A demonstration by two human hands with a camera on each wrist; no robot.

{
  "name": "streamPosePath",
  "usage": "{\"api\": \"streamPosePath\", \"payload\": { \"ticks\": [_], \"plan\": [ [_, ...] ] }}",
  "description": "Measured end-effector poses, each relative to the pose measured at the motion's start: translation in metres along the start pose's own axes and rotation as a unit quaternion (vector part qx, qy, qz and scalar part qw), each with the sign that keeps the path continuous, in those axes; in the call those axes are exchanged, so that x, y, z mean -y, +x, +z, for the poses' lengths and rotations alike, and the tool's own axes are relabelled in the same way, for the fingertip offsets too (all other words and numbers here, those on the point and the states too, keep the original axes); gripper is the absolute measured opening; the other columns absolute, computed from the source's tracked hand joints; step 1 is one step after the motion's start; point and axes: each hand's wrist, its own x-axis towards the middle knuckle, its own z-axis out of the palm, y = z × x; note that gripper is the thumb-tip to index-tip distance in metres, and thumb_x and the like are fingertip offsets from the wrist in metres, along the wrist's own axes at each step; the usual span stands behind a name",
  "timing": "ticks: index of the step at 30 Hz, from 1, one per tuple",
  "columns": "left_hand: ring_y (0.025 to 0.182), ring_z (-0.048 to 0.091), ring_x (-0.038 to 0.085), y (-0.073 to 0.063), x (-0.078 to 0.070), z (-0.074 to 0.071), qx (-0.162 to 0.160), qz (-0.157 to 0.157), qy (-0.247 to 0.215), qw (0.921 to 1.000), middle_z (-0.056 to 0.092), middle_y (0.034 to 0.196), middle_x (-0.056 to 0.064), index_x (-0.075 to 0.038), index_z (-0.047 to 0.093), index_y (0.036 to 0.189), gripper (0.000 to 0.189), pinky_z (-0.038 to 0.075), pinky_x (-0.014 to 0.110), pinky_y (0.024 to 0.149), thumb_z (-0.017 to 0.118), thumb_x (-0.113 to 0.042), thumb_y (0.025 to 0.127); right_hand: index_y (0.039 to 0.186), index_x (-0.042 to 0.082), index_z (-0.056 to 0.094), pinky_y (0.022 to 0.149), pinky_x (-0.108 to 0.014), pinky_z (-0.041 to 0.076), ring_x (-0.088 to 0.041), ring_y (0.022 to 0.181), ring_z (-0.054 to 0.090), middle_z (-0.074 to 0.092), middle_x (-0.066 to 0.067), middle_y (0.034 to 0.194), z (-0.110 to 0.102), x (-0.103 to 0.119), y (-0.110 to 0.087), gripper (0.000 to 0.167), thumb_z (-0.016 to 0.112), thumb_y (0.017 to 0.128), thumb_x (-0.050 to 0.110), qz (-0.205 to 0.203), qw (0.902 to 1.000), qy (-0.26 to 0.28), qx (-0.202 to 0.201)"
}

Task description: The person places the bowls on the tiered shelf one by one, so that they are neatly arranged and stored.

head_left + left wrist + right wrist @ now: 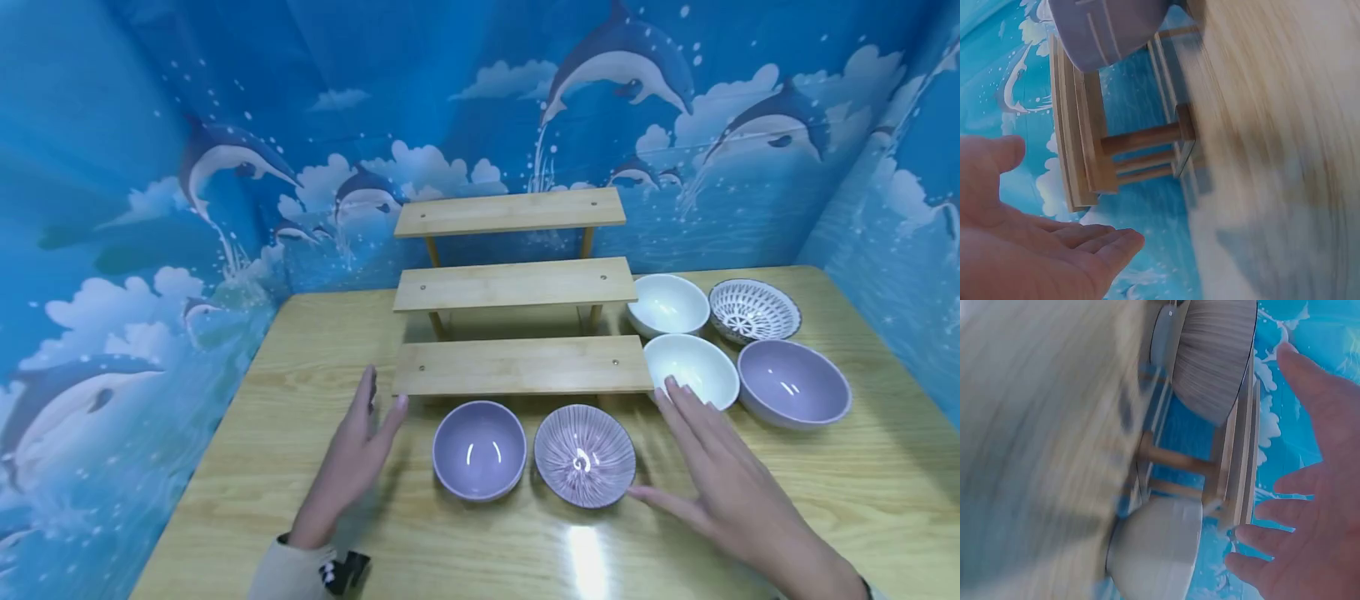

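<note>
My left hand (348, 462) hovers left of a plain purple bowl (480, 452), fingers extended and nothing in its grasp. In the left wrist view that hand (1041, 244) shows its palm, apart from the purple bowl (1110, 31) above. My right hand (731, 487) is spread over the table to the right of a purple streaked bowl (585, 457); its thumb tip appears close to that rim, and contact I cannot tell. The right wrist view has the hand (1310, 506) with straight fingers, the streaked bowl (1213, 359) and a white bowl (1157, 550) beside it.
A three-step wooden shelf (521, 367) stands behind the two front bowls. Right of it are two white bowls (667, 304), a black-and-white patterned bowl (753, 310) and another purple bowl (795, 383). A dolphin-printed curtain (450, 100) surrounds the wooden table (247, 467).
</note>
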Motion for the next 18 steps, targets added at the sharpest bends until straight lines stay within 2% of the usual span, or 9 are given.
{"api": "streamPosePath", "payload": {
  "ticks": [3,6,11,14,16,18],
  "plan": [
    [0.151,0.021,0.038,0.006,0.002,0.001,0.008,-0.005,-0.064,0.9979,0.01,0.168,0.014,-0.018,-0.002,0.163,0.086,0.021,0.052,0.124,0.044,-0.059,0.103,0.159,0.004,0.028,0.127,-0.027,0.009,-0.035,0.149,0.028,0.025,-0.016,0.165,0.004,0.004,0.0,0.113,0.082,0.076,0.058,-0.007,0.9998,0.016,0.003],
    [0.151,0.022,0.033,0.011,0.004,0.002,0.014,-0.014,-0.121,0.9925,0.014,0.168,0.013,-0.018,0.002,0.164,0.084,0.022,0.049,0.125,0.048,-0.054,0.104,0.161,0.007,0.025,0.124,-0.019,0.009,-0.034,0.147,0.032,0.028,-0.017,0.164,0.009,0.008,0.001,0.117,0.084,0.074,0.057,-0.004,0.9994,0.033,0.011],
    [0.15,0.026,0.036,0.018,0.005,0.005,0.017,-0.034,-0.176,0.9836,0.02,0.166,0.016,-0.019,0.008,0.164,0.084,0.025,0.052,0.123,0.053,-0.053,0.102,0.162,0.012,0.023,0.119,-0.012,0.01,-0.035,0.145,0.036,0.028,-0.015,0.164,0.017,0.015,0.001,0.12,0.087,0.071,0.056,0.015,0.9973,0.062,0.036],
    [0.149,0.026,0.039,0.022,0.005,0.007,0.017,-0.044,-0.197,0.9794,0.02,0.165,0.021,-0.017,0.01,0.164,0.084,0.025,0.054,0.123,0.055,-0.052,0.101,0.162,0.012,0.023,0.122,-0.029,0.024,-0.038,0.143,0.038,0.028,-0.015,0.164,0.021,0.019,0.002,0.118,0.085,0.072,0.058,0.03,0.9948,0.08,0.055],
    [0.15,0.023,0.039,0.024,0.006,0.008,0.018,-0.051,-0.209,0.9765,0.018,0.165,0.023,-0.016,0.013,0.163,0.083,0.023,0.055,0.123,0.056,-0.051,0.101,0.162,0.012,0.022,0.118,-0.044,0.034,-0.039,0.142,0.038,0.029,-0.016,0.163,0.024,0.021,0.004,0.118,0.083,0.073,0.06,0.04,0.9924,0.095,0.066],
    [0.15,0.022,0.039,0.026,0.006,0.01,0.021,-0.06,-0.22,0.9734,0.016,0.165,0.024,-0.016,0.015,0.163,0.083,0.021,0.056,0.123,0.056,-0.051,0.101,0.162,0.011,0.021,0.112,-0.055,0.038,-0.04,0.142,0.038,0.029,-0.016,0.163,0.026,0.021,0.005,0.119,0.082,0.073,0.061,0.046,0.9904,0.107,0.075]
  ]
}}
